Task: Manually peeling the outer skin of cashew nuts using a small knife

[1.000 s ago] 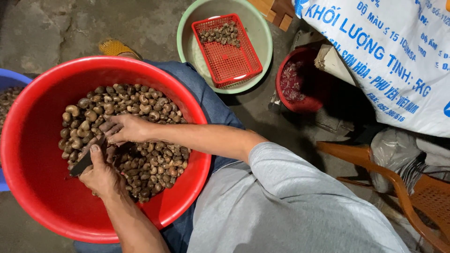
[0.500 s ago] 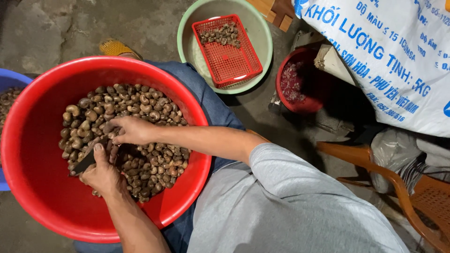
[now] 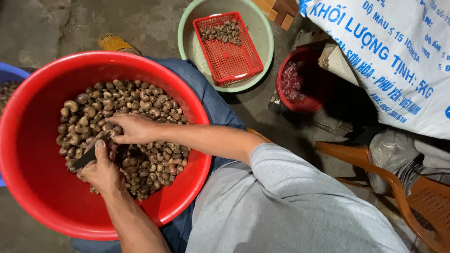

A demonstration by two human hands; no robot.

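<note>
Left hand (image 3: 101, 172) grips a dark blade-like tool (image 3: 89, 153) with the thumb pressed along its top, low over the pile of brown nuts (image 3: 140, 112) in the big red basin (image 3: 37, 187). The right hand (image 3: 133, 129) reaches in from the right, fingers curled and pinched at the tip of the tool; whether a nut sits between them is too hidden to tell. The basin rests on the person's lap, against blue jeans (image 3: 206, 98). Beyond the knee, on the concrete floor (image 3: 56, 23), a green bowl (image 3: 262, 37) carries a red mesh basket (image 3: 229, 56) with a few nuts. A small red bucket (image 3: 304, 103) stands just beside it, near a white printed sack (image 3: 389, 61).
</note>
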